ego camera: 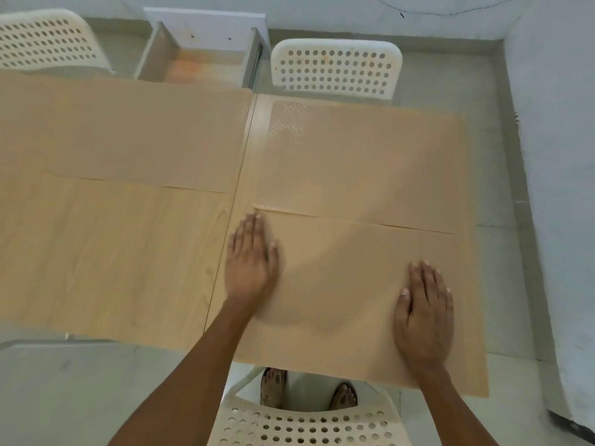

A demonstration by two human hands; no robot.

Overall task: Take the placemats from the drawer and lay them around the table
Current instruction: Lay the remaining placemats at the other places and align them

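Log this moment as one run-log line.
left hand flat on near placemat | right hand flat on it | drawer open

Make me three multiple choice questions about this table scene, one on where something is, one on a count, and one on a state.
1. Where is the open drawer?
A. beyond the table's far edge, between two chairs
B. under the near chair
C. on the tabletop

2. How many placemats lie on the table?
A. one
B. three
C. five

3. How are the hands on the near right placemat?
A. both curled into fists
B. both flat, fingers straight
C. one lifted clear

Answers: 1 A, it sits past the far edge between the white chairs. 2 B, far left, far right and near right mats show. 3 B, left hand and right hand press palms down.
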